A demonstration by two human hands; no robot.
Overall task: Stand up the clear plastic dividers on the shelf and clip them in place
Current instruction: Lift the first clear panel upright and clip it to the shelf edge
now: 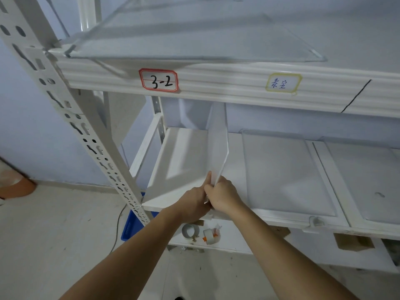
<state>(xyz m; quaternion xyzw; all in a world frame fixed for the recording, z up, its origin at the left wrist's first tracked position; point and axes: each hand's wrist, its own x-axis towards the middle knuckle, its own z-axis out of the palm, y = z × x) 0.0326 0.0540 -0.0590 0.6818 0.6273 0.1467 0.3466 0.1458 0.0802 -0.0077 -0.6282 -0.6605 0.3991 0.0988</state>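
Observation:
One clear plastic divider point(218, 146) stands upright on the middle shelf point(179, 161), running from front to back. My left hand point(193, 202) and my right hand point(224, 194) both pinch its front lower corner at the shelf's front edge. A second clear divider point(285, 172) lies flat on the shelf to the right, with a small clear clip point(315, 221) at its front edge. A third divider point(372, 182) lies flat further right. Another clear sheet point(194, 37) lies flat on the upper shelf.
The white perforated upright post point(65, 109) stands at the left. Labels "3-2" point(159, 80) and a yellow-bordered one point(283, 83) sit on the upper shelf's front. Below are tape rolls point(190, 231), a blue bin point(133, 226) and cardboard scraps point(352, 241).

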